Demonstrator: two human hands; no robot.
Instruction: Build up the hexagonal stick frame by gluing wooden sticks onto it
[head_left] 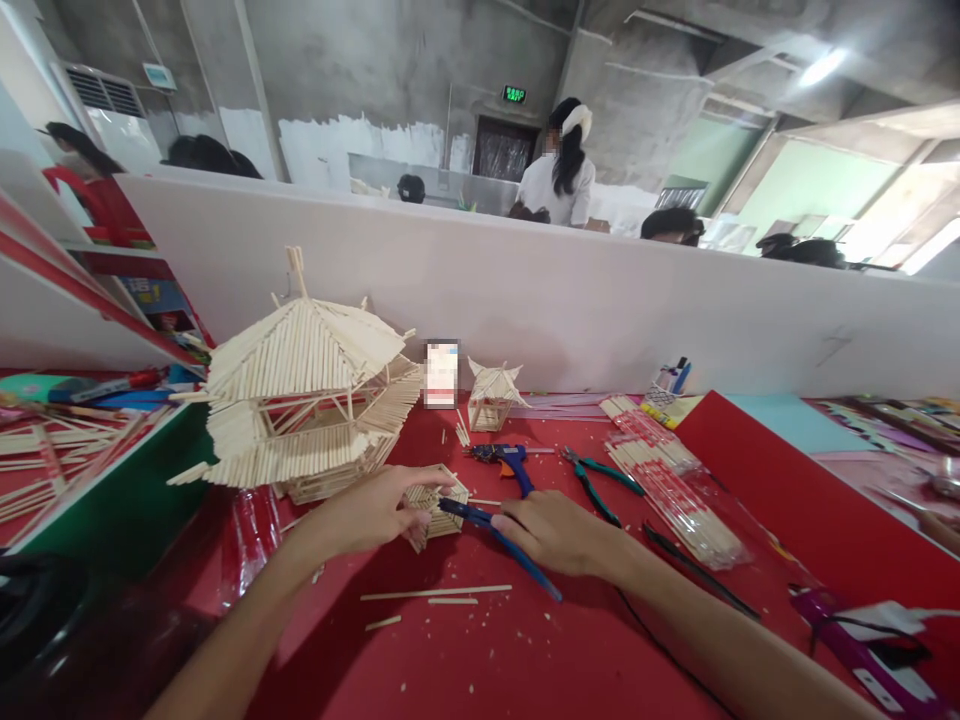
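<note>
My left hand [375, 508] pinches the edge of a small wooden-stick frame [448, 522], a many-sided piece lying low over the red table. My right hand [559, 532] is wrapped round a pair of blue-handled pliers [526, 565]. The pliers' dark jaws reach the frame, close to my left fingertips; whether they bite on a stick I cannot tell. Beyond my right hand lies a blue glue gun [501, 457]. A large stick pavilion [311, 400] with layered roofs stands behind my left hand, and a tiny stick pavilion [493, 395] stands further back.
Green-handled pliers [592, 475] and packs of sticks [675, 490] lie to the right. Loose sticks [435, 593] and scraps lie in front. A phone [441, 374] leans by the white partition [570, 310]. A purple tool [862, 645] with a cable sits at right. People are beyond the partition.
</note>
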